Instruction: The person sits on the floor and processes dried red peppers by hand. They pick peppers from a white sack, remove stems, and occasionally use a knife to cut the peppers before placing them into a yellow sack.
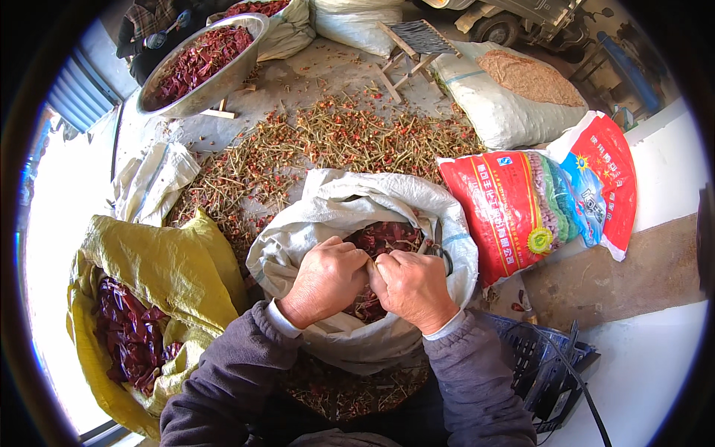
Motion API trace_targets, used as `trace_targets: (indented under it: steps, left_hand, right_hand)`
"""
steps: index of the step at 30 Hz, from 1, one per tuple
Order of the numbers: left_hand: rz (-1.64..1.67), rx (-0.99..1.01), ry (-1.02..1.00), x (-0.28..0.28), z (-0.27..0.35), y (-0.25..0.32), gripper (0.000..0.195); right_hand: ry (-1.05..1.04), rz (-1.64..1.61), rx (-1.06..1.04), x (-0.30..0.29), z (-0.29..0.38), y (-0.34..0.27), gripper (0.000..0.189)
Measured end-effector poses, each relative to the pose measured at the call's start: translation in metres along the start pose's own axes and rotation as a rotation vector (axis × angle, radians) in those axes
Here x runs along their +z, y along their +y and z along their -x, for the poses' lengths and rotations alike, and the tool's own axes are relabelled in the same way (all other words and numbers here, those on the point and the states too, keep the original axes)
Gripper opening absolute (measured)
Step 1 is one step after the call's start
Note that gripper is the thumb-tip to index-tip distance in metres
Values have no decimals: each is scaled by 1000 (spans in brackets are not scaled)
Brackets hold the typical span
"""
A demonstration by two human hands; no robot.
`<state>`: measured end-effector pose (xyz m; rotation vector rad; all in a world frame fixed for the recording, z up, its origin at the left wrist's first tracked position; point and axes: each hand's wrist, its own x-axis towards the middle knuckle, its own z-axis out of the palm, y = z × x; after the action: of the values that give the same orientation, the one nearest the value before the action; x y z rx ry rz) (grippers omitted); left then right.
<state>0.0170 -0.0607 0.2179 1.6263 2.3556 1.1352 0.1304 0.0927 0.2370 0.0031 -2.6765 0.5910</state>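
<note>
My left hand [330, 277] and my right hand [410, 286] meet knuckle to knuckle above an open white woven sack [290, 223]. Between their curled fingers is a small piece, mostly hidden; it looks like part of a dried chili. Dried red chilies [385, 237] with stems lie inside the sack under both hands. Scissors [445, 258], partly hidden, rest at the sack's right inner side beside my right hand. On the left, a yellow woven sack [162, 262] holds dark red dried chili pieces [131, 335].
Chili stems and caps [357, 134] litter the floor ahead. A metal basin [246, 67] of chilies stands at upper left, near a gloved person [145, 28]. A folding stool [416, 47], full white sack [475, 112], red printed bag [491, 223] and blue plastic crate [536, 346] surround the area.
</note>
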Motion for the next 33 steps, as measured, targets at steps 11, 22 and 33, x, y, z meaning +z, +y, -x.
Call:
trace_targets:
  steps: [11,22,33]
  left_hand:
    - [366,-307,48,-14,-3,15,22]
    - [29,-84,158,-22,-1,6,15]
    - [529,-258,27,-19,13,16,19]
  right_hand:
    - [16,-1000,622,-1,-6,-14,36]
    - [-41,-480,224,6,-30,-1,38]
    - [250,-1467,570,-18,-31,5,44]
